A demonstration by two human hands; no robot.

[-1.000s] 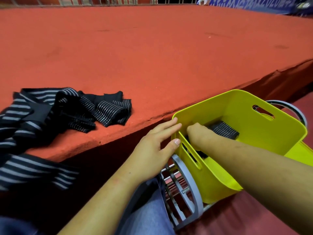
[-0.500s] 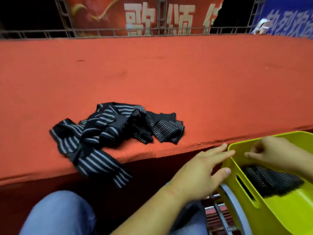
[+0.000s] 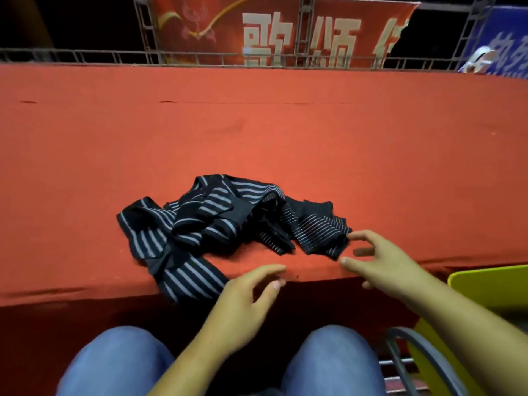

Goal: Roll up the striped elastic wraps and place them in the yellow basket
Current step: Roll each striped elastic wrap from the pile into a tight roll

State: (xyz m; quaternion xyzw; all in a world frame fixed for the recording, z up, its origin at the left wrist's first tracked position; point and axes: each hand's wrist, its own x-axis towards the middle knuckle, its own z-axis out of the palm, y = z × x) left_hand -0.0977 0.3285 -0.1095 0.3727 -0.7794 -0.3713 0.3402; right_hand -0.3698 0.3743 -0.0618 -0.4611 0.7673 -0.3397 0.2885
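The striped elastic wraps (image 3: 217,224) lie unrolled in a tangled black heap with pale stripes, close to the near edge of the red platform (image 3: 285,132), one end drooping over it. The right hand (image 3: 383,261), fingers spread and loosely curved, is at the heap's right corner, grasping nothing. The left hand (image 3: 243,295) hovers relaxed and empty. The yellow basket (image 3: 494,284) stands near right, its inside unseen.
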